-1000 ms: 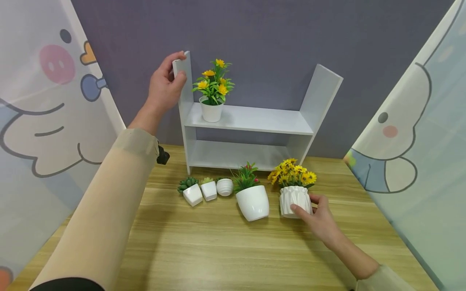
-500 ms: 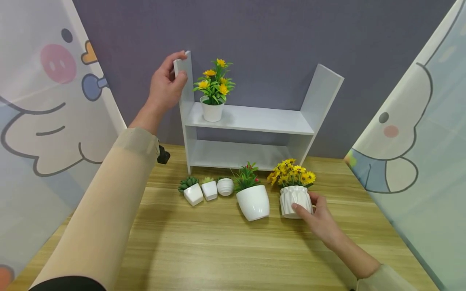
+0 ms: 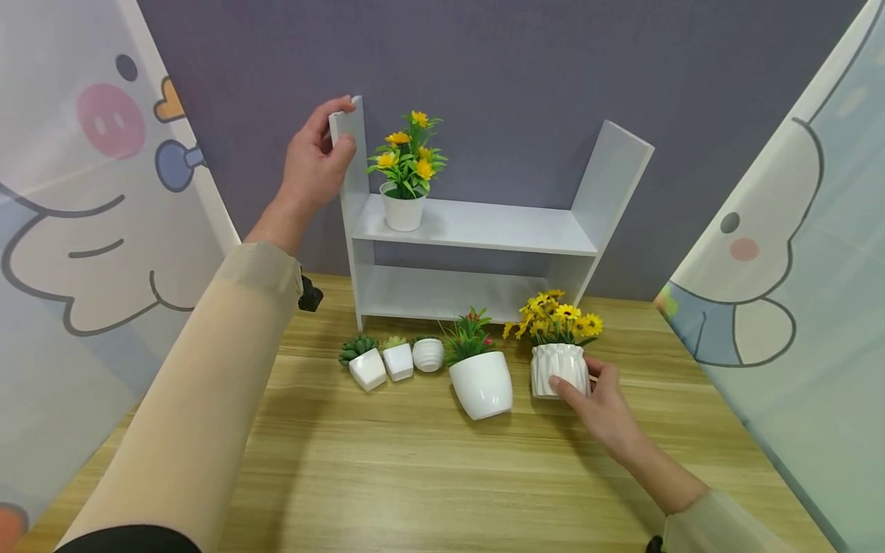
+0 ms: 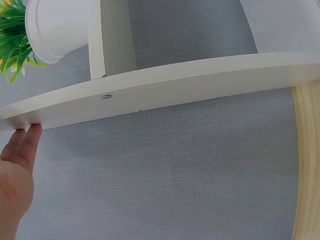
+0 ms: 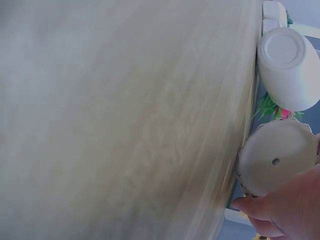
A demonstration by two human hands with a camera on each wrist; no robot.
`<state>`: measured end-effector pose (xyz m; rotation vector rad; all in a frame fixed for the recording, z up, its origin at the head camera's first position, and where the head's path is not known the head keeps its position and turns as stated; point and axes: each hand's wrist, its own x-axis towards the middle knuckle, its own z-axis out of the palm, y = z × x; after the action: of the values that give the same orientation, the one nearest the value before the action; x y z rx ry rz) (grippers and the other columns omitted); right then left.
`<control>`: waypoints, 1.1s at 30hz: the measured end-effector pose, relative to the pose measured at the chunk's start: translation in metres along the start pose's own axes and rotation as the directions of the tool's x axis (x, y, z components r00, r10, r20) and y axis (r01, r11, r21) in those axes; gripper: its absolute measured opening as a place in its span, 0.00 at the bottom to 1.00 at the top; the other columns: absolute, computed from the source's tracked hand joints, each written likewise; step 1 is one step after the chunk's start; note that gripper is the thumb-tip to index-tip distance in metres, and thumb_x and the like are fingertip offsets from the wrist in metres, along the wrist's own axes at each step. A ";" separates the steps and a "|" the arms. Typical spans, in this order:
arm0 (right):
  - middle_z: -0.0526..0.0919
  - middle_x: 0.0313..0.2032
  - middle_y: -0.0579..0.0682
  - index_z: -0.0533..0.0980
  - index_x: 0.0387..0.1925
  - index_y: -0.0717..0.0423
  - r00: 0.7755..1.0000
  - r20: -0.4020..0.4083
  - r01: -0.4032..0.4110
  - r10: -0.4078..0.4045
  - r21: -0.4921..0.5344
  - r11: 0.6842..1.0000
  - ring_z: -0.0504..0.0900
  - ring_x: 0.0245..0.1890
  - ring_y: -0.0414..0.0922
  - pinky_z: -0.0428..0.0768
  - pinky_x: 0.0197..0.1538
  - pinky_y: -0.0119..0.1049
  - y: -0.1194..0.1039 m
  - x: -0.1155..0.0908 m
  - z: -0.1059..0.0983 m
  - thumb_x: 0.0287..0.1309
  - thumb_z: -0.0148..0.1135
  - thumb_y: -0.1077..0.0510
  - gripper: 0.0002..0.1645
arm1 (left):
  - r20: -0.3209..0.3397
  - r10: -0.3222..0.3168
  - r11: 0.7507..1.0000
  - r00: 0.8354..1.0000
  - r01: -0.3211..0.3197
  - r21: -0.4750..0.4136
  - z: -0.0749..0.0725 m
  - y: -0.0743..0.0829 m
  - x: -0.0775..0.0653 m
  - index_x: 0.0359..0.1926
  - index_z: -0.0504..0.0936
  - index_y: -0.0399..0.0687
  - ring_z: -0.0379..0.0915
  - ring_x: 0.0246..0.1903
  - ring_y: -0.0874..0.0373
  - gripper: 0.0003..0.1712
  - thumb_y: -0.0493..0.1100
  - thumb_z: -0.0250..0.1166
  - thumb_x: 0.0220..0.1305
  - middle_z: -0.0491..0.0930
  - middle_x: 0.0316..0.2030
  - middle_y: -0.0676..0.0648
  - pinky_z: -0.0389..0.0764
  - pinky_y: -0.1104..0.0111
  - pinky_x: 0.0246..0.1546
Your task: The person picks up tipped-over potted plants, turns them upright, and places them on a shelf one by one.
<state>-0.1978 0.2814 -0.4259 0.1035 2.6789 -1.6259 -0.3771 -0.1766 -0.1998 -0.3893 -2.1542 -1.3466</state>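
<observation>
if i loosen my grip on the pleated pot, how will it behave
The pleated pot may slip, as it looks glossy, though its folds could help grip. Its round bottom suggests it might roll; the spreading flowers could bend.

Pots Left of the Right Hand (image 3: 601, 403), Shelf (image 3: 456, 290) Behind

The right hand's flower pot (image 3: 560, 370) is before the shelf's right end. Just left of that grip lies a second pot (image 3: 481, 386); farther left, three more pots (image 3: 398, 362) in a row on the table (image 3: 442, 476). The left hand (image 3: 314, 165) grips the left side panel (image 3: 355, 173); right of that grip, a plant pot (image 3: 403, 210) stands on the upper board (image 3: 498, 225).
</observation>
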 end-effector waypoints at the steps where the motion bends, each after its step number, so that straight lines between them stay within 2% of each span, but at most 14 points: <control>1: 0.61 0.74 0.74 0.43 0.81 0.72 1.000 0.001 0.000 0.000 0.003 1.000 0.70 0.73 0.63 0.78 0.55 0.22 0.000 0.001 0.000 0.77 0.68 0.46 0.56 | -0.001 0.002 1.000 1.000 -0.002 -0.004 0.000 0.000 0.000 0.77 0.73 0.69 0.73 0.45 0.58 0.28 0.51 0.53 0.80 0.69 0.80 0.60 0.71 0.67 0.43; 8: 0.58 0.76 0.74 0.41 0.81 0.71 1.000 0.014 -0.003 0.003 -0.002 1.000 0.67 0.75 0.64 0.77 0.54 0.20 0.002 0.001 -0.001 0.77 0.68 0.47 0.58 | 0.007 0.012 1.000 1.000 -0.012 -0.011 0.000 -0.001 0.001 0.78 0.73 0.68 0.74 0.50 0.57 0.28 0.51 0.53 0.80 0.66 0.82 0.64 0.73 0.69 0.47; 12: 0.57 0.77 0.75 0.41 0.81 0.70 1.000 0.021 -0.013 0.013 -0.031 0.999 0.68 0.75 0.66 0.79 0.55 0.23 0.002 -0.003 -0.005 0.75 0.70 0.46 0.60 | 0.001 0.021 1.000 1.000 -0.021 -0.008 0.001 -0.001 0.002 0.78 0.73 0.67 0.74 0.51 0.57 0.28 0.50 0.53 0.80 0.66 0.81 0.64 0.73 0.69 0.47; 19: 0.55 0.79 0.75 0.43 0.81 0.72 0.998 0.034 -0.051 0.056 -0.132 0.990 0.68 0.76 0.72 0.84 0.64 0.44 -0.002 -0.010 -0.015 0.72 0.74 0.45 0.63 | -0.002 0.020 1.000 1.000 -0.020 -0.020 0.000 -0.002 0.002 0.76 0.74 0.68 0.74 0.51 0.57 0.28 0.50 0.53 0.80 0.66 0.81 0.64 0.72 0.69 0.46; 23: 0.54 0.79 0.77 0.42 0.81 0.73 0.996 0.046 -0.070 0.076 -0.122 0.990 0.67 0.77 0.75 0.85 0.67 0.51 -0.005 -0.016 -0.018 0.70 0.76 0.46 0.64 | -0.001 0.007 1.000 1.000 -0.007 -0.023 0.001 -0.002 0.002 0.77 0.74 0.68 0.73 0.49 0.56 0.28 0.50 0.53 0.79 0.67 0.81 0.63 0.71 0.68 0.45; 30: 0.55 0.78 0.77 0.43 0.79 0.74 0.996 0.037 -0.078 0.082 -0.086 0.993 0.66 0.77 0.75 0.85 0.67 0.51 -0.005 -0.017 -0.015 0.69 0.77 0.48 0.64 | 0.000 -0.008 1.000 1.000 0.008 -0.022 0.001 0.000 0.002 0.77 0.73 0.70 0.73 0.50 0.56 0.29 0.50 0.53 0.79 0.69 0.80 0.59 0.73 0.68 0.47; 33: 0.55 0.79 0.77 0.42 0.79 0.73 0.996 0.032 -0.075 0.077 -0.060 0.995 0.66 0.78 0.75 0.84 0.67 0.51 -0.003 -0.015 -0.012 0.69 0.77 0.49 0.63 | 0.002 -0.009 1.000 1.000 0.009 -0.013 0.001 0.001 0.001 0.78 0.73 0.69 0.73 0.48 0.56 0.29 0.51 0.53 0.80 0.70 0.79 0.55 0.72 0.68 0.47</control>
<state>-0.1826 0.2899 -0.4173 0.1740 2.6595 -1.5131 -0.3775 -0.1753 -0.1993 -0.3862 -2.1518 -1.3671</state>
